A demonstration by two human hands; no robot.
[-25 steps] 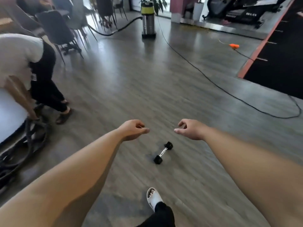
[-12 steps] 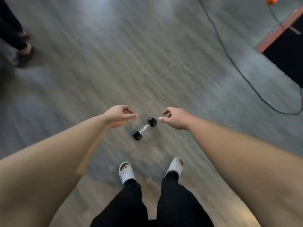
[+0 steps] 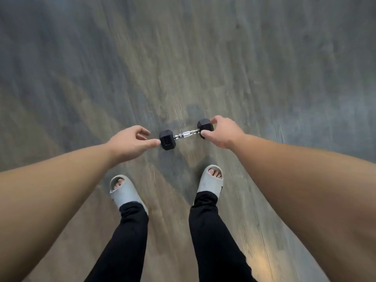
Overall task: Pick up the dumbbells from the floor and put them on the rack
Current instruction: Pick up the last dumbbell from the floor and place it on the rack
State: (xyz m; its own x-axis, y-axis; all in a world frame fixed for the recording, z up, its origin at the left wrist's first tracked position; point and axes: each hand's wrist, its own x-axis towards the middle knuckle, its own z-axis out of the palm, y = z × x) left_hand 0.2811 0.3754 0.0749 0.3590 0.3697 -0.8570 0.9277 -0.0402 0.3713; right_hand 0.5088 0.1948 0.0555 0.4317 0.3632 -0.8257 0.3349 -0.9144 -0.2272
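A small dumbbell (image 3: 184, 134) with black hexagonal heads and a chrome handle lies on the grey wooden floor (image 3: 203, 58), just ahead of my feet. My right hand (image 3: 222, 132) is at its right head, with the thumb under that head and the fingers over it. My left hand (image 3: 130, 142) hovers at the left head with its fingers spread and curled; the thumb tip reaches the head's side. No rack is in view.
My two feet in pale slides (image 3: 126, 192) and black trousers (image 3: 211, 231) stand just behind the dumbbell. Blurred wood-grain floor fills the rest of the view.
The view has tipped down and closed in on the dumbbell. Both hands dropped to it: the right closed around the right head and the left came up to the left head.
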